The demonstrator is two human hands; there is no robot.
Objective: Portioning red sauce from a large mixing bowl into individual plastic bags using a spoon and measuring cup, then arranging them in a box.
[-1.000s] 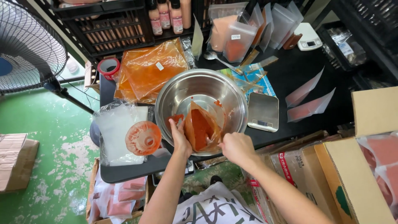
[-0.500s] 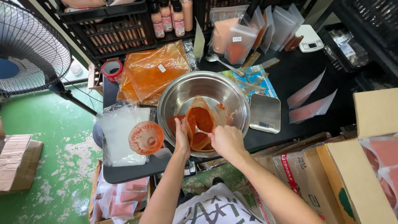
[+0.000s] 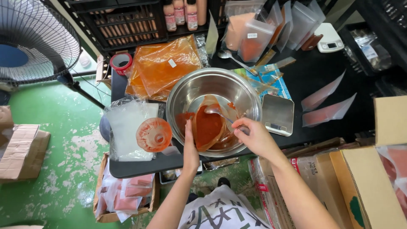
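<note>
Head view: one bowl [image 3: 214, 85], two hands [image 3: 190, 146].

Silver bowl [image 3: 190, 91], orange-red pouch [image 3: 207, 127], green floor [image 3: 55, 140].

A single head-worn camera looks steeply down from above the person's chest, facing forward over the black table [image 3: 322, 80], near enough that the steel bowl [image 3: 193, 91] fills the centre, with the green floor [image 3: 63, 169] and a fan [image 3: 38, 40] at the left edge.
</note>
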